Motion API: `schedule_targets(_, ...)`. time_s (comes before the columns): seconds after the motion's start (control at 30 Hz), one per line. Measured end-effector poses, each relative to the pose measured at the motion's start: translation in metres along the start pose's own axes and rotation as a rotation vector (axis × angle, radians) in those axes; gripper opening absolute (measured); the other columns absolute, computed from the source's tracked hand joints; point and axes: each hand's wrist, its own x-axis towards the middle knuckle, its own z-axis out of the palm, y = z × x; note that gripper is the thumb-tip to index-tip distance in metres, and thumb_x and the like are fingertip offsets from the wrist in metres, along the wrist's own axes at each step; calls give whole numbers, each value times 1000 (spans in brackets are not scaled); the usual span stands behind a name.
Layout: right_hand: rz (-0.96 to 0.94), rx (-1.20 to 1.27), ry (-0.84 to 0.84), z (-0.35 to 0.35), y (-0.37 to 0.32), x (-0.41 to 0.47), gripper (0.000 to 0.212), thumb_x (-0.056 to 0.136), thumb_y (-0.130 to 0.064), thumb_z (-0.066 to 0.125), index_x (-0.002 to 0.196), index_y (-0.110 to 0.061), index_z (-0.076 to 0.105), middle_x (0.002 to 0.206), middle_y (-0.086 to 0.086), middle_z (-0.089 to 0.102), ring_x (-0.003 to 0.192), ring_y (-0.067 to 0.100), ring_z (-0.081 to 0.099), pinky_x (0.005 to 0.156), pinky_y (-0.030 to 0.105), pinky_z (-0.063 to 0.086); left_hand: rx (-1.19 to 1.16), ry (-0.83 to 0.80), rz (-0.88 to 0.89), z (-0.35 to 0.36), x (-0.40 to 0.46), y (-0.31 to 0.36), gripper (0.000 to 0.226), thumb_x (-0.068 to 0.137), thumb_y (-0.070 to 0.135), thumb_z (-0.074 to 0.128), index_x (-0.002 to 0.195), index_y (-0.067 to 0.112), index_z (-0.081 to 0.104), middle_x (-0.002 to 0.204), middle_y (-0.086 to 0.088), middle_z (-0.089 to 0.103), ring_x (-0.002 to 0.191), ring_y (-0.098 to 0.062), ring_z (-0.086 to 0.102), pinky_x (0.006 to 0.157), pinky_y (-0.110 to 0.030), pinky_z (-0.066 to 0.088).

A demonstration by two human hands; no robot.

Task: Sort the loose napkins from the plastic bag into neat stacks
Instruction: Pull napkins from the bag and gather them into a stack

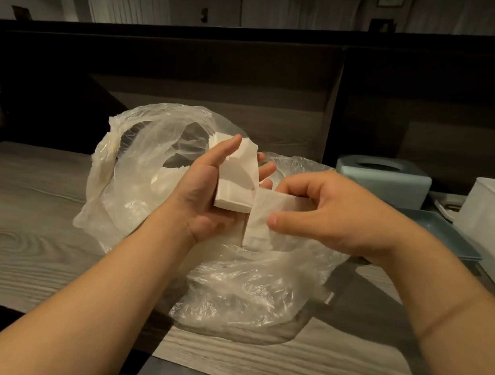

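White napkins [236, 183] gathered as a stack in cupped left hand [206, 195], held above plastic bag [232, 275] for squaring. Single napkin [260, 218] pinched by right hand [334, 213], just beside stack, probably for adding.

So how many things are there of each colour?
White: 3, the stack of folded paper napkins, the single folded paper napkin, the white plastic bin
Teal: 2, the teal plastic tissue box, the teal flat tray
Clear: 1, the crinkled clear plastic bag
Total: 6
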Motion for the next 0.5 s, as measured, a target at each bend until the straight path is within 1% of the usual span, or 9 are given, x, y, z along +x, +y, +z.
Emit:
schedule_targets(0.07,-77,269,9,-2,0,-2,16,75,-20,81,89,-23,76,96,0,77,86,17,74,77,30,60,50,-36,-11,0,-2,0,46,88,48,64,116,12,65,95,-9,73,84,-23,70,77,-35,58)
schedule_targets(0.13,-92,461,60,-2,0,-3,25,71,-21,76,96,-19,75,97,4,77,85,20,73,72,28,60,105,-90,-24,1,-4,-2,47,88,50,62,115,13,65,94,-9,70,82,-23,68,75,-35,58)
schedule_targets(0.2,-53,542,135,0,0,-2,26,77,-17,75,103,-16,74,100,6,77,88,23,75,71,29,60,157,-129,-36,0,-6,-3,50,86,53,60,113,13,72,97,-9,72,83,-24,70,72,-35,60)
schedule_targets(0.27,-19,570,214,6,1,2,22,86,-13,72,108,-14,73,104,8,77,94,27,74,79,37,61,203,-152,-59,0,-7,-5,52,85,57,59,108,14,78,100,-9,74,83,-24,72,67,-34,60)
schedule_targets(0.37,38,627,339,16,4,9,18,88,-18,71,105,-18,75,101,2,78,92,18,74,86,40,56,239,-180,-78,0,-7,-6,59,87,63,54,114,17,78,112,-9,73,93,-24,72,76,-37,61)
schedule_targets(0.43,99,745,399,22,5,14,16,87,-20,73,103,-20,75,97,-1,79,94,18,74,92,44,56,255,-154,-71,0,-6,-6,65,84,67,53,121,17,74,119,-10,73,100,-26,72,83,-39,60)
schedule_targets(0.47,129,826,429,24,5,15,18,86,-20,74,104,-19,75,96,-1,79,94,19,74,91,45,57,252,-141,-70,0,-6,-6,67,83,68,52,122,19,74,122,-10,73,101,-27,73,84,-40,60)
schedule_targets(0.5,152,891,459,25,6,16,21,86,-19,75,106,-17,75,95,-1,79,88,18,75,86,42,58,245,-138,-72,1,-6,-6,67,83,69,50,120,20,75,123,-11,73,103,-27,73,85,-40,60)
